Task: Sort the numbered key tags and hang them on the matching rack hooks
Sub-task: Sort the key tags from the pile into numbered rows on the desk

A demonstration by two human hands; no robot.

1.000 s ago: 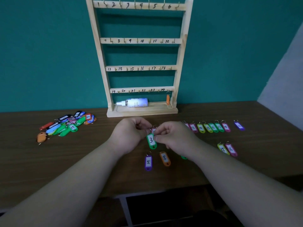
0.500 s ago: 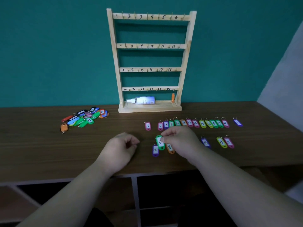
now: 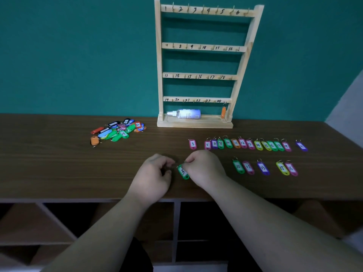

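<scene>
While clamping right hand [image 3: 204, 169] fingers on the ring end of green tag 3 [image 3: 183, 172], holds it low at the worktop [image 3: 59, 163], long axis 11 to 5 o'clock, at 9 o'clock of that hand. Left hand [image 3: 155, 174] curled beside the ring; grip impossible to tell. Next, likely up toward 12 o'clock, to hook 3 [image 3: 203, 9].

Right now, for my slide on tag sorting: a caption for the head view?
Right hand pinches green tag 3 beside the curled left hand; one orange tag hangs on the rack.
</scene>
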